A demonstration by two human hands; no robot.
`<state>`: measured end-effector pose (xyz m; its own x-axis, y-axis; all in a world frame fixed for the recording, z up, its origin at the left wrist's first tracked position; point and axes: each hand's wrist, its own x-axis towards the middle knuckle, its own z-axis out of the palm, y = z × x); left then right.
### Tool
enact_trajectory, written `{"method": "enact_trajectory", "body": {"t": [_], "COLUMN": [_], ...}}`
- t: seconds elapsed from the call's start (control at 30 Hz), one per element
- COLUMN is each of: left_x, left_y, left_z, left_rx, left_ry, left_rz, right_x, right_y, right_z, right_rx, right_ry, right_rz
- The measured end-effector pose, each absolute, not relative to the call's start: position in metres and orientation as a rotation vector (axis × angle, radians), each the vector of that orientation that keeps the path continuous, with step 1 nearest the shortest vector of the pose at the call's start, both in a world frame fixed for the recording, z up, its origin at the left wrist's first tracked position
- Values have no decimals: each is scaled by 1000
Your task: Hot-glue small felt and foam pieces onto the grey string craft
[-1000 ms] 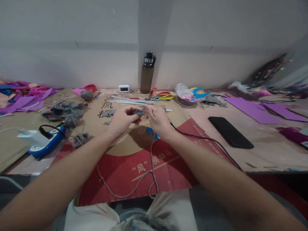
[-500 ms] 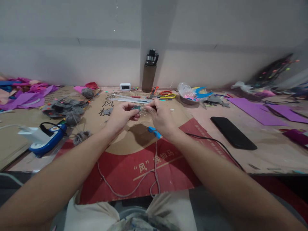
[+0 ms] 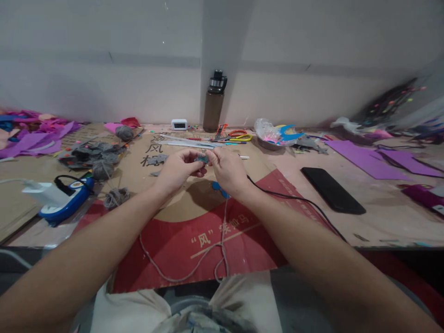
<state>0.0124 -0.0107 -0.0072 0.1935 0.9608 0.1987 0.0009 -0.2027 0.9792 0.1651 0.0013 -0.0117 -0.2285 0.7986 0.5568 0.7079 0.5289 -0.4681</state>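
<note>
Over the cardboard, my left hand [image 3: 182, 170] pinches a small grey-green, star-like piece [image 3: 201, 158] between thumb and fingers. My right hand [image 3: 229, 172] is closed right beside it, fingertips pressed together against the piece's right edge. Whatever is inside the right fingertips is hidden. A small blue piece [image 3: 219, 188] shows below the right hand, partly covered by it. Grey yarn [image 3: 225, 231] runs down from there and loops over the red part of the cardboard sheet [image 3: 166, 252].
Grey yarn balls [image 3: 102, 170] and grey scraps lie left, near a blue power strip [image 3: 69, 203]. Behind stand a bottle [image 3: 213, 106] and a small white clock [image 3: 179, 124], with scissors [image 3: 239, 137] beside. A phone [image 3: 332, 190], purple sheets [image 3: 364, 159] and a bowl [image 3: 270, 144] are right.
My right hand has moved in closer to my left, covering more of the star-like piece. The blue piece below has shifted slightly left. The whole view has moved a little.
</note>
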Motion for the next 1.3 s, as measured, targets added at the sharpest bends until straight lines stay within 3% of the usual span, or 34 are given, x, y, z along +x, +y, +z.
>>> {"method": "enact_trajectory", "body": {"t": [0.83, 1.3], "left_x": [19, 13], "left_y": [-15, -7], "left_z": [-4, -4], "left_rx": [1435, 1138], "left_ry": [988, 927], "left_rz": [1159, 1265], "right_x": [163, 164], "right_y": [-3, 1], "right_z": [-7, -20], "right_rx": [-1350, -819], "right_ry": [-2003, -1823], "right_rz": [215, 407]}}
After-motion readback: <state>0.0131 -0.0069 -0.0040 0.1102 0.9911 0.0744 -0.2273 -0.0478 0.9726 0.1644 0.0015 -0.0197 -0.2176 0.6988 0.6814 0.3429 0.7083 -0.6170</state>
